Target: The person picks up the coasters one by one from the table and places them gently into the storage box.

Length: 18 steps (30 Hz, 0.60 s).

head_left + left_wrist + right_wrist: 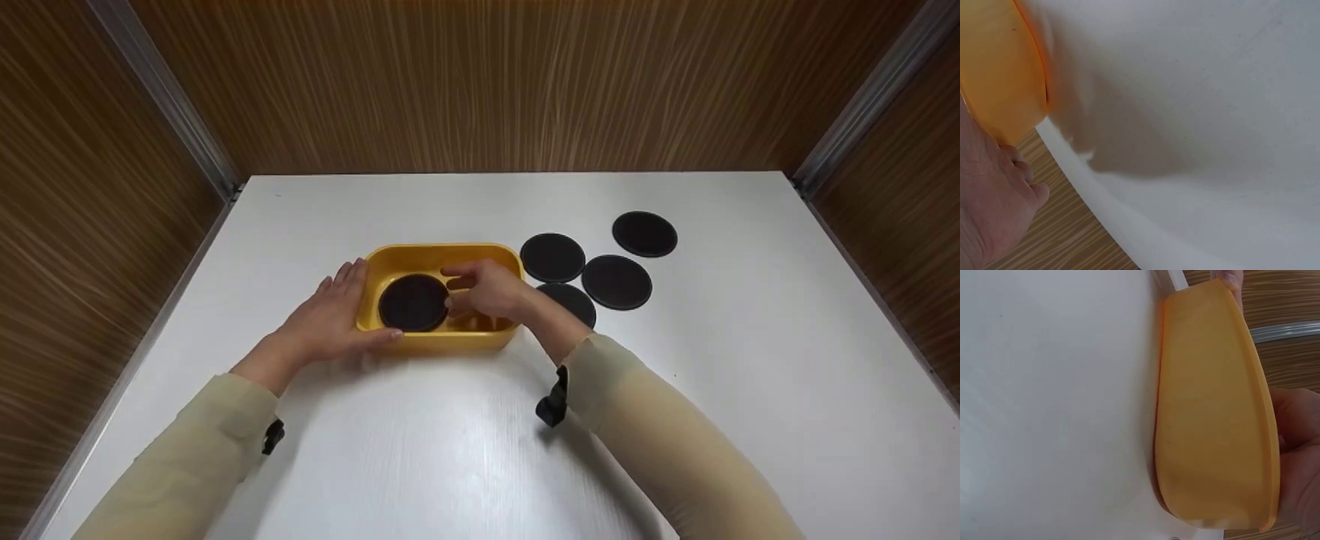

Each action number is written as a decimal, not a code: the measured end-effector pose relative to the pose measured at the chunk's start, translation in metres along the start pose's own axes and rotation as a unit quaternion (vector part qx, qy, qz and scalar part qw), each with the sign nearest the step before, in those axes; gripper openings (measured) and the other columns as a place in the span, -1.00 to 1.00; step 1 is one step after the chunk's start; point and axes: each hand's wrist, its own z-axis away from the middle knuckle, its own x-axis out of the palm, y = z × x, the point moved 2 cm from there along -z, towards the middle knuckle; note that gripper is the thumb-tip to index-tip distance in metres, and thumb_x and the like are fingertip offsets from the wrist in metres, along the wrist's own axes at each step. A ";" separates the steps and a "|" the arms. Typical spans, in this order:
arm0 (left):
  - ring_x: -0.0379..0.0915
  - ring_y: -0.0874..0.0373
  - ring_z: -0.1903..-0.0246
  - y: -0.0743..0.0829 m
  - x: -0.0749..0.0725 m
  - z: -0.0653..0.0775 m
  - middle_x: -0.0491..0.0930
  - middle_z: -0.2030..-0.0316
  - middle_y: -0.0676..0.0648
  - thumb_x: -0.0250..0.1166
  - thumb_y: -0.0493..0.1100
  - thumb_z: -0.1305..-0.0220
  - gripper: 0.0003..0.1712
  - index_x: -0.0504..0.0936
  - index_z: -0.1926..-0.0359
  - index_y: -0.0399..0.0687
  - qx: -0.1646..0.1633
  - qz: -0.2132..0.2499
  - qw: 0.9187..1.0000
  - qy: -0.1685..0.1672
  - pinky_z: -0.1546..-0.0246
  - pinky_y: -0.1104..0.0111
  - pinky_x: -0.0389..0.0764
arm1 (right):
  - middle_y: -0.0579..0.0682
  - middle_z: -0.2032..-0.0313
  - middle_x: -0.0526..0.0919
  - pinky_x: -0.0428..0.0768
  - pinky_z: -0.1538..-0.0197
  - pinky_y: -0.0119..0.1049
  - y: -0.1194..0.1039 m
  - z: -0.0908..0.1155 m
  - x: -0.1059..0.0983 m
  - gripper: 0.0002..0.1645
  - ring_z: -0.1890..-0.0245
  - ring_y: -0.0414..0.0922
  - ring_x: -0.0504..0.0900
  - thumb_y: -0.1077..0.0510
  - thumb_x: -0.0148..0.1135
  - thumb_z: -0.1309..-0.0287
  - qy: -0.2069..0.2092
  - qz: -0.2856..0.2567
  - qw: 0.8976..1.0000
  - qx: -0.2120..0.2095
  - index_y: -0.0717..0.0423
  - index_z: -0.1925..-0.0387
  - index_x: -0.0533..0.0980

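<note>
A person in beige sleeves (pixel 660 442) has both hands at an amber-yellow plastic tub (pixel 450 345) on the white bench (pixel 420 465). The left hand (pixel 330 319) lies against the tub's left end, fingers extended along it and thumb resting by the near rim. The right hand (pixel 487 291) dips over the right half, fingers loosely parted and holding nothing that I can see, the tips close to a round black coaster (pixel 414 304); whether they touch it, I can't tell. That coaster lies flat on the tub floor, toward the left end.

Four matching coasters (pixel 616 282) lie on the bench to the tub's right: three clustered near it, one partly hidden by the right wrist, and the fourth slightly farther back. Wood-grain panels (pixel 480 90) rise behind and at both sides.
</note>
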 end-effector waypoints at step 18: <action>-0.38 -0.23 -0.67 0.000 -0.001 -0.002 -0.27 -0.68 -0.33 0.16 0.68 -0.24 0.54 -0.32 -0.68 -0.34 0.006 -0.001 1.000 -0.001 -0.64 -0.08 -0.23 | 0.02 -0.25 0.70 0.59 -0.35 -0.07 -0.013 0.069 -0.117 -0.30 -0.19 -0.05 0.72 0.04 0.46 -0.38 0.065 -0.037 0.996 -0.044 -0.04 -0.49 0.48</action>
